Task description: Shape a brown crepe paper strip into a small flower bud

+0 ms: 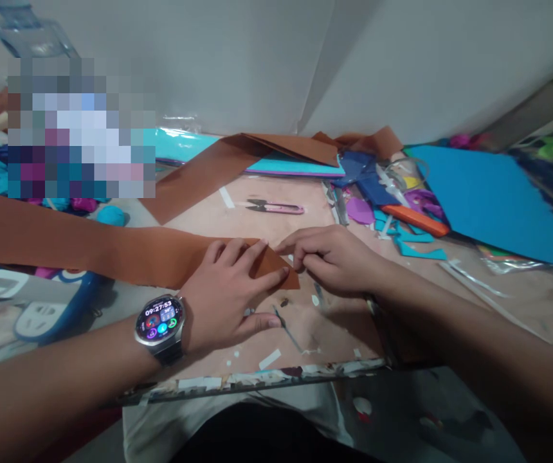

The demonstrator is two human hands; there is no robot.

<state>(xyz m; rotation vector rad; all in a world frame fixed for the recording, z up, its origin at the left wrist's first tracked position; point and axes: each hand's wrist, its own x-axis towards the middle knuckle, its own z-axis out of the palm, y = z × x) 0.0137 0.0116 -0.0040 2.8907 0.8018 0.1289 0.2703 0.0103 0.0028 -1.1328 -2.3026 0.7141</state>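
A long brown strip (126, 254), like felt or craft paper, runs from the left edge to the middle of the table. Its right end comes to a slanted tip. My left hand (231, 283) lies flat across that end with fingers spread, pressing it down; a smartwatch (159, 321) is on the wrist. At the slanted edge, my right hand (327, 254) has its fingers curled and its index finger and thumb on the strip. Small thread snips (276, 207) with a pink handle lie just beyond the hands.
Another brown strip (204, 173) lies folded over a turquoise packet (184, 145) at the back. To the right are a blue sheet (503, 199), an orange cutter (416, 220) and turquoise scraps (421, 251). A blue-and-white power strip (59, 315) sits left. White scraps (270, 359) dot the front.
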